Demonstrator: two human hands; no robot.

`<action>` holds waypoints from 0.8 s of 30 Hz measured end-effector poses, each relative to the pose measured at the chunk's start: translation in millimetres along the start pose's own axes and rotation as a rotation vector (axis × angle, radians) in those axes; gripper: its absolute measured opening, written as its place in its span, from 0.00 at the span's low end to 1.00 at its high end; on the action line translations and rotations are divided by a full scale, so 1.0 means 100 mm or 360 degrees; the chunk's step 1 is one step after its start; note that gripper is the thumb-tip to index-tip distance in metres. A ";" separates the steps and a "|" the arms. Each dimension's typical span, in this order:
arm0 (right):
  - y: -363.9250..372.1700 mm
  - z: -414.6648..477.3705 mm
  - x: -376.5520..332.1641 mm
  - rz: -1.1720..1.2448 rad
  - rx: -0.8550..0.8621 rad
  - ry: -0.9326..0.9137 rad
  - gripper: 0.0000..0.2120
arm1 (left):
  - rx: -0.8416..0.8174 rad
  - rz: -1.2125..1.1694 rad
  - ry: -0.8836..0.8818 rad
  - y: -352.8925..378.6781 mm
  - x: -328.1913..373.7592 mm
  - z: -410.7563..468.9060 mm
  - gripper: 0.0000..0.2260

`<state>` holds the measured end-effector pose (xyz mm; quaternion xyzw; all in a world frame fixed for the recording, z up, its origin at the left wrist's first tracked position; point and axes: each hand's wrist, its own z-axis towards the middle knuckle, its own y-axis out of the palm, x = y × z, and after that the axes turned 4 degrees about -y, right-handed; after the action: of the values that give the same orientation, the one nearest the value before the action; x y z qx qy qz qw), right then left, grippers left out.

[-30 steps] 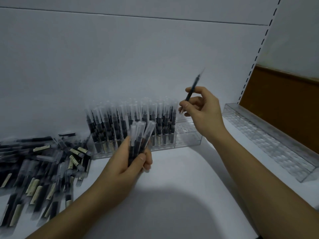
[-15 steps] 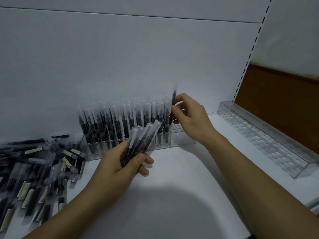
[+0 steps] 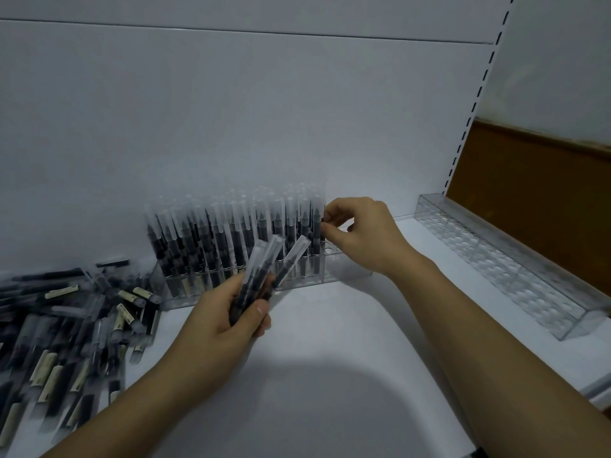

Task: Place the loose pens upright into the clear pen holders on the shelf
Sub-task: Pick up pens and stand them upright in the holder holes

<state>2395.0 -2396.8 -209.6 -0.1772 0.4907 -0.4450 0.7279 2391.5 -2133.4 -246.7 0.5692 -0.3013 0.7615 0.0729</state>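
Your left hand point(image 3: 228, 312) clenches a small bundle of pens point(image 3: 264, 272), caps fanning above your fingers. Your right hand point(image 3: 360, 236) pinches one pen point(image 3: 323, 223) at its fingertips, upright beside the clear holder's point(image 3: 330, 276) filled rows. Loose pens point(image 3: 66, 319) lie left of your left fingers.

The scene is dim, with a cold blue-grey tone. The light seems to come from above and behind the person, because a large soft shadow point(image 3: 330, 401) falls on the white shelf point(image 3: 347, 312) between the two forearms. The white back panel point(image 3: 231, 110) is evenly lit, without glare. The standing pens point(image 3: 238, 233) in the clear holder look smeared and ghosted, and the loose pens point(image 3: 66, 319) at the left edge are blurred too. The empty clear holder point(image 3: 515, 269) on the right shows only faint reflections. The straight lines bend slightly near the borders, as a wide-angle lens does.
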 end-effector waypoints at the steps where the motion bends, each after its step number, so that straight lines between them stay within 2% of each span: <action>1: -0.02 0.00 0.00 -0.0011 -0.0017 0.0004 0.01 | 0.0006 -0.0015 -0.0003 0.00 0.00 0.00 0.09; 4: -0.09 -0.01 -0.02 -0.0083 -0.0103 0.0000 0.04 | 0.0032 -0.0185 -0.0033 0.03 0.02 -0.01 0.09; 6: -0.13 -0.02 -0.03 -0.0032 -0.0052 -0.0016 0.08 | 0.0042 -0.0275 -0.0042 0.04 0.02 -0.01 0.10; 10: -0.18 -0.06 -0.17 0.0289 0.0408 -0.0127 0.09 | 0.0018 -0.0374 -0.0042 0.05 0.02 0.01 0.10; 12: -0.20 -0.09 -0.28 0.0529 0.0514 -0.0227 0.07 | 0.0016 -0.0453 -0.0049 0.06 0.01 0.02 0.07; 14: -0.20 -0.12 -0.38 0.0746 0.0414 -0.0324 0.04 | 0.0027 -0.0516 -0.0029 0.06 -0.01 0.02 0.05; 17: -0.15 -0.18 -0.47 0.0928 -0.0012 -0.0394 0.04 | 0.0047 -0.0604 0.0008 0.06 -0.04 0.02 0.08; 20: -0.08 -0.20 -0.48 0.0950 -0.0374 -0.0387 0.08 | 0.0059 -0.0632 0.0034 0.06 -0.04 0.03 0.10; 24: -0.06 -0.21 -0.50 0.1057 -0.0545 -0.0397 0.03 | 0.0032 -0.0615 0.0045 0.07 -0.06 0.04 0.10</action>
<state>2368.0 -2354.9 -187.0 -0.1805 0.4961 -0.0719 0.8462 2393.4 -2139.7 -253.9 0.6064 -0.1777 0.7443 0.2163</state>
